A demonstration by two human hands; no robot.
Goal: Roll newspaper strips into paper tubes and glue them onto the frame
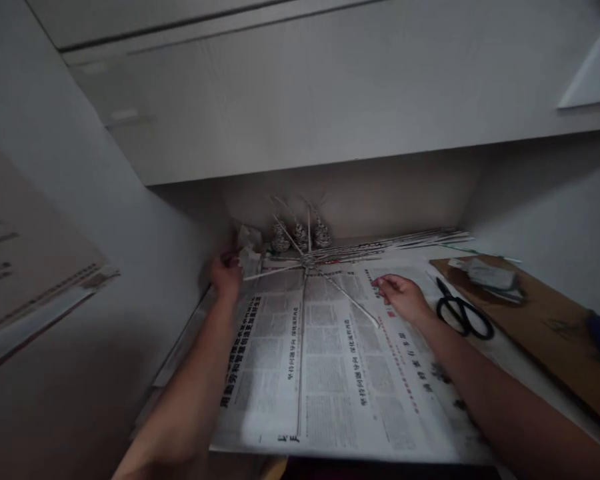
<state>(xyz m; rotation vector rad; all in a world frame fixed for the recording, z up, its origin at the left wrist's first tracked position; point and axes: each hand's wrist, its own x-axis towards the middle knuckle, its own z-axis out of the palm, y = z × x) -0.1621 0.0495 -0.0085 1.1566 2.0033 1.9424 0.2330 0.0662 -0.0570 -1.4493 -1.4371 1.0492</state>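
A star-like frame of thin rolled-newspaper sticks lies at the back of the spread newspaper, its arms pointing several ways. At the far left, my left hand has its fingers curled beside some crumpled paper, close to the end of one stick. What sits in those fingers, if anything, I cannot make out. Over the right part of the newspaper is my right hand, fingertips drawn together near the stick slanting toward me. Anything in that pinch is too small to tell.
Black-handled scissors lie to the right, beside a brown board bearing a folded packet. A bundle of long paper sticks stretches along the back. Small woven paper pieces stand against the wall under a low overhanging panel.
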